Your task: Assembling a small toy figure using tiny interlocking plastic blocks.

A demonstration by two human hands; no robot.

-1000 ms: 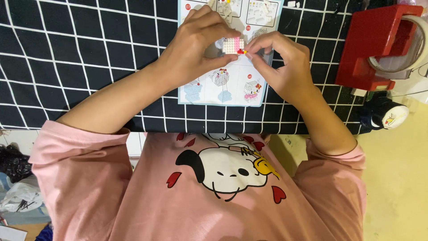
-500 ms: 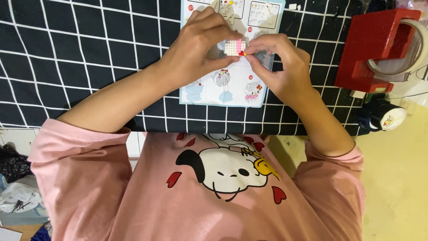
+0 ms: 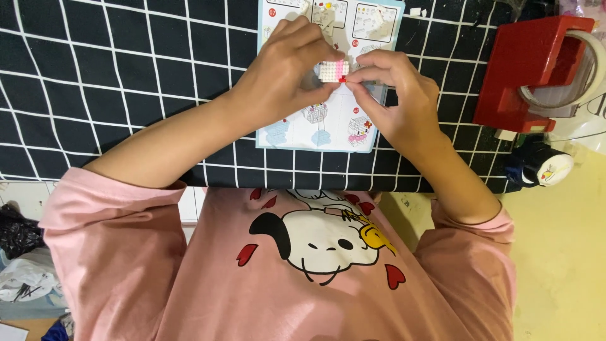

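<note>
**Two hands on a small brick build, over the instruction sheet**

Left hand (image 3: 284,76): grip pinched on small white-and-pink brick block (image 3: 333,70), fingers curled over top, thumb under. Block held up off the desk, above upper middle of the instruction sheet (image 3: 297,136).

Right hand (image 3: 394,101): grip pressed together, thumb + forefinger pinching a tiny red piece (image 3: 343,79) right at the block's lower right corner, touching it. Whether piece is seated or just against it: can't tell.

Around:
- Sheet is light blue w/ pictured build steps, lies flat on black cloth w/ white grid (image 3: 126,82) covering the desk. Both hands hide the sheet's middle; only top panels and bottom row of drawings show.
- A few loose small white bits (image 3: 415,11) on cloth near sheet's top right corner, apart from hands.
- Red tape dispenser (image 3: 527,69) w/ clear tape roll, well right of right hand, on cloth edge.
- Small dark roll w/ white face (image 3: 546,165) just below the dispenser, at desk edge.
- Near: pink cartoon-dog shirt (image 3: 315,265), sleeves pushed up forearms.
- Lower left, off desk: crumpled bags (image 3: 22,265), blurry.
</note>
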